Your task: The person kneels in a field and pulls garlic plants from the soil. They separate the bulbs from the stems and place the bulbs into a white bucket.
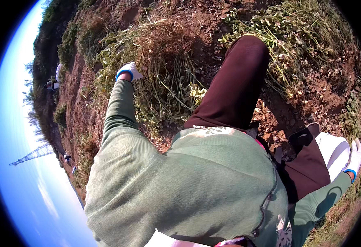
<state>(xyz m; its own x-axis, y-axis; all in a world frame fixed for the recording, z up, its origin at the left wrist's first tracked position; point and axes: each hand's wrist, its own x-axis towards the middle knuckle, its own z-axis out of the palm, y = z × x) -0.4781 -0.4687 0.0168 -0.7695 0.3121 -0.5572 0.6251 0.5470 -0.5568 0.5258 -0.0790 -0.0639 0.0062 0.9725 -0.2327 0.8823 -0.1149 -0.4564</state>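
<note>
My left hand (pixel 130 71), in a white knit glove with a blue cuff, is at the left edge of a heap of uprooted plants (pixel 165 68) with stringy stems and brown roots. Its fingers look curled, but whether they close on stems cannot be told. My right hand (pixel 355 156), gloved the same way, is far out at the right, fingers extended, against or beside a smooth white curved object (pixel 333 151) by my bent right leg. What that object is cannot be told. My left knee (pixel 251 49) rises between the heap and more plants.
More pulled plants (pixel 297 40), some with small pale pods, cover the ground at the upper right. Reddish, clumpy soil (pixel 270 120) shows between them. Far off at the left are people (pixel 56 81), bushes (pixel 60 115) and a lattice pylon (pixel 34 154) against the sky.
</note>
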